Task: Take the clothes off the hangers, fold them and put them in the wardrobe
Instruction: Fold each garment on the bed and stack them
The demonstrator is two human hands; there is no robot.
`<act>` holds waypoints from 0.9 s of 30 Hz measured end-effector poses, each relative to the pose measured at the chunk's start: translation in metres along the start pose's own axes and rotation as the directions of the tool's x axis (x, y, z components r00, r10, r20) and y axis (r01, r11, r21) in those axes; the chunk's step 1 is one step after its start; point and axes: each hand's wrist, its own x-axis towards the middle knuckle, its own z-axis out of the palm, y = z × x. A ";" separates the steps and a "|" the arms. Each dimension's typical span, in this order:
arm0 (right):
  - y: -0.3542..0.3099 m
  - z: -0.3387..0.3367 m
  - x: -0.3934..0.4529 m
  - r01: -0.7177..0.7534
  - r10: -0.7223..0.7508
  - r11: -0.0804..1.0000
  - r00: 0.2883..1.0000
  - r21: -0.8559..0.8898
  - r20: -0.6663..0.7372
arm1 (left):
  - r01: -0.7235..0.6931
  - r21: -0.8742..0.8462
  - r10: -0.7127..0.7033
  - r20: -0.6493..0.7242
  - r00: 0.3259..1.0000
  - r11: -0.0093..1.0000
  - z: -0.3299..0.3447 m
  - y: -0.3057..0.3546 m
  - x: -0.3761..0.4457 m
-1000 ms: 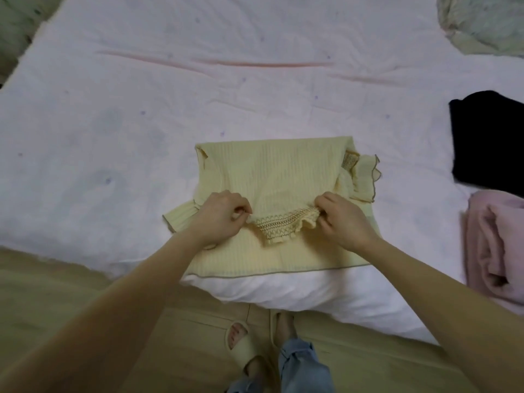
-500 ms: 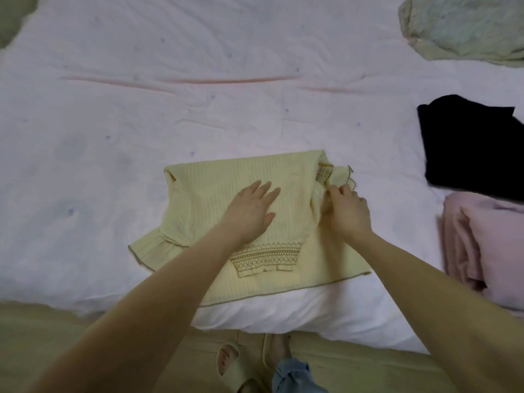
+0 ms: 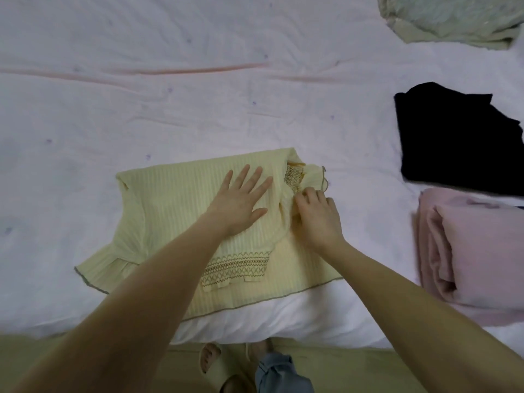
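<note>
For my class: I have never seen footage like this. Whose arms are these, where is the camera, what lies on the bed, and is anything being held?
There is no machine: a person wears a camera on the head, looking down at their own arms. A yellow top lies on the white bed. The left hand presses flat on it with straight fingers, while the right hand pinches the fabric by its sleeve. To the right lie a black garment and a folded pink one; a pale bundle sits at the far corner.

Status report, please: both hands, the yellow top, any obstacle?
Left hand flat on yellow top. Right hand pinching its right sleeve fold. Top half folded on bed. No obstacle.
</note>
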 end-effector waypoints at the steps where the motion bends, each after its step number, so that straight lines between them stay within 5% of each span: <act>1: 0.001 -0.001 0.005 0.000 0.000 1.000 0.999 0.009 0.053 | -0.009 -0.002 0.009 0.004 1.000 1.000 0.002 0.001 0.001; 8: 0.000 -0.019 -0.013 -0.135 0.051 0.943 0.962 0.303 0.268 | 0.056 -0.070 -0.056 0.000 0.998 0.996 0.006 0.000 0.013; 12: -0.003 -0.021 -0.024 -0.094 -0.045 0.968 0.847 0.234 0.529 | 0.080 -0.071 -0.080 0.009 0.997 0.994 0.003 0.001 0.019; 14: -0.006 -0.026 -0.020 -0.106 -0.008 0.968 0.892 0.226 0.451 | 0.085 -0.061 -0.085 0.003 0.996 0.995 0.006 0.003 0.021; 16: -0.006 -0.019 -0.018 -0.090 0.061 0.955 0.992 0.283 0.108 | 0.095 -0.034 -0.096 -0.012 0.995 0.995 0.011 0.004 0.023; 17: -0.005 -0.015 -0.016 -0.102 0.092 0.938 0.995 0.332 0.045 | 0.111 -0.022 -0.112 -0.017 0.994 0.994 0.013 0.004 0.023; 20: 0.000 0.008 -0.023 -0.220 0.096 0.922 0.927 0.319 0.363 | 0.195 -0.002 -0.195 -0.021 0.981 0.981 0.019 0.004 0.021; 21: 0.001 0.011 -0.025 -0.248 0.121 0.918 0.918 0.310 0.377 | 0.215 -0.011 -0.215 -0.017 0.976 0.977 0.019 0.004 0.020; 24: -0.018 -0.004 0.000 -0.279 0.280 0.880 0.958 0.385 0.056 | 0.226 -0.061 -0.229 -0.042 0.972 0.972 0.016 0.000 0.013; 27: -0.034 -0.010 0.054 -0.489 0.444 0.753 0.871 0.441 0.209 | 0.224 -0.088 -0.231 -0.084 0.969 0.971 0.014 -0.002 0.002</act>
